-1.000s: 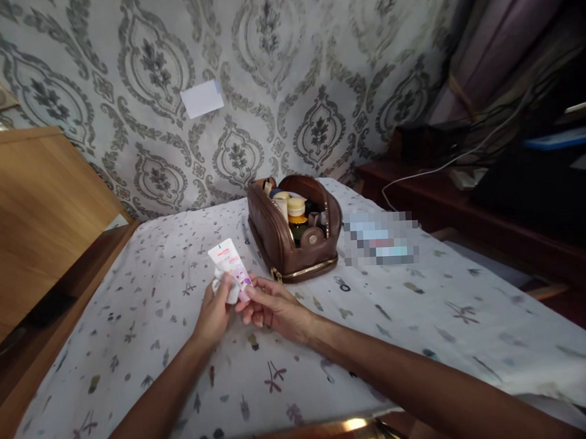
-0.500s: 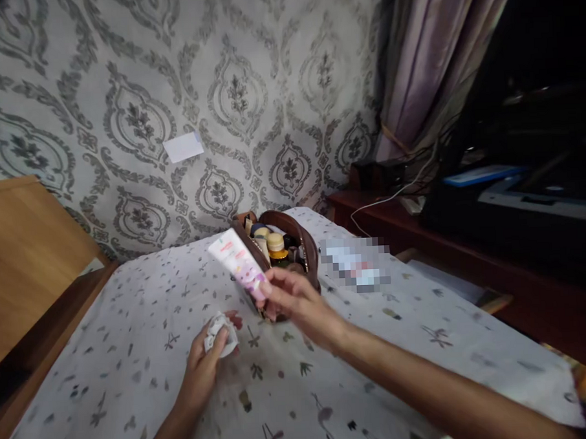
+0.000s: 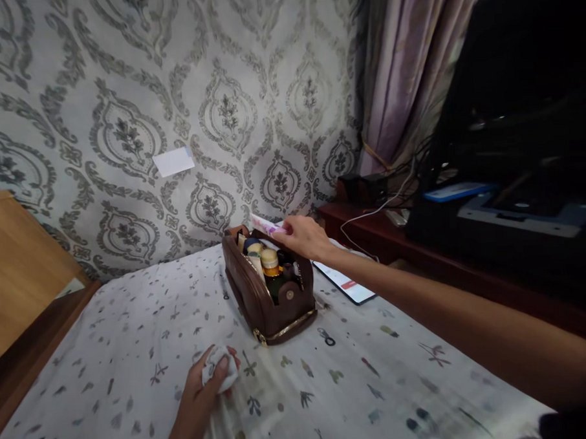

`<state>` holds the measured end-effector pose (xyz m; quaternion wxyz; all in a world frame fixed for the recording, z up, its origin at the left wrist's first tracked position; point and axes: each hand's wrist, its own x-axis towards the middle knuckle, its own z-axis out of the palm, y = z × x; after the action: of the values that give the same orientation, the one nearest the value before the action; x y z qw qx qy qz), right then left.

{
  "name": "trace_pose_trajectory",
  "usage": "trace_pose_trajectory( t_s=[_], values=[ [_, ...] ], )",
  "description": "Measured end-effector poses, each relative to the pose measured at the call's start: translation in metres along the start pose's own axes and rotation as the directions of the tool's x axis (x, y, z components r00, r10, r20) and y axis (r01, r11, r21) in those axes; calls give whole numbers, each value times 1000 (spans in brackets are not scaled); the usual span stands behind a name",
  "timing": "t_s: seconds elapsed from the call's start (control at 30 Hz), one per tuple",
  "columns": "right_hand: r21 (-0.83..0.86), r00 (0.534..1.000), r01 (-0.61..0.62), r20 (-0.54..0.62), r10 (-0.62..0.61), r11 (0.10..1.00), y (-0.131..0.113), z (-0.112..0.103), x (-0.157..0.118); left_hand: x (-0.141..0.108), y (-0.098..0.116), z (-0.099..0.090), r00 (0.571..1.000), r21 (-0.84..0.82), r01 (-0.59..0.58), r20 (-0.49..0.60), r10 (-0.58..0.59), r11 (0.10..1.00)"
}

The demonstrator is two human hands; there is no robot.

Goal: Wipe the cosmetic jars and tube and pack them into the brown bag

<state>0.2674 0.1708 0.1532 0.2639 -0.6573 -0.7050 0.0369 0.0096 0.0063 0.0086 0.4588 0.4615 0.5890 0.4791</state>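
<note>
My right hand (image 3: 306,237) grips the end of a white, pink and purple squeeze tube (image 3: 267,226), tilted over the far side of an open brown toiletry bag (image 3: 242,283). Several containers fill the bag, among them a bottle with a yellowish cap (image 3: 269,260). Gold zippers edge its opening. Low over the bed, on the near left of the bag, my left hand (image 3: 203,382) is closed around a crumpled white tissue (image 3: 219,368).
The bag stands on a patterned white bedsheet (image 3: 147,342). Right of it lies a tablet (image 3: 347,283). A dark red stand (image 3: 334,211) with a cable (image 3: 370,211) borders the bed on the right, a wooden panel (image 3: 27,257) on the left.
My right hand has carried the tube away from me to the bag's far side, and the tube now lies flatter. The left hand still holds the tissue. The view has shifted slightly.
</note>
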Motion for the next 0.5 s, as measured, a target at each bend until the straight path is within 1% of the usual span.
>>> trace_pose_trajectory(
  t_s=[0.07,0.13,0.2,0.3,0.43,0.5],
  values=[
    [-132,999,28,25,-25,991,-8,0,-1,-1,3,1,1000,-12,-3,-15,3,1000],
    [-229,996,87,27,-83,970,-14,1,-2,-2,5,3,1000,-20,-11,-22,11,1000],
    [-298,988,151,32,-149,942,-18,3,-2,-3,7,4,1000,-20,-23,12,23,1000],
    [-365,975,220,54,-215,905,-20,8,-1,-4,10,4,998,-20,-33,52,34,999],
    [-407,956,290,89,-279,866,-19,13,-2,-5,11,5,999,-31,19,27,-18,999],
    [-419,946,322,99,-309,849,-16,15,-2,-5,10,5,999,-43,36,31,-35,998]
  ],
)
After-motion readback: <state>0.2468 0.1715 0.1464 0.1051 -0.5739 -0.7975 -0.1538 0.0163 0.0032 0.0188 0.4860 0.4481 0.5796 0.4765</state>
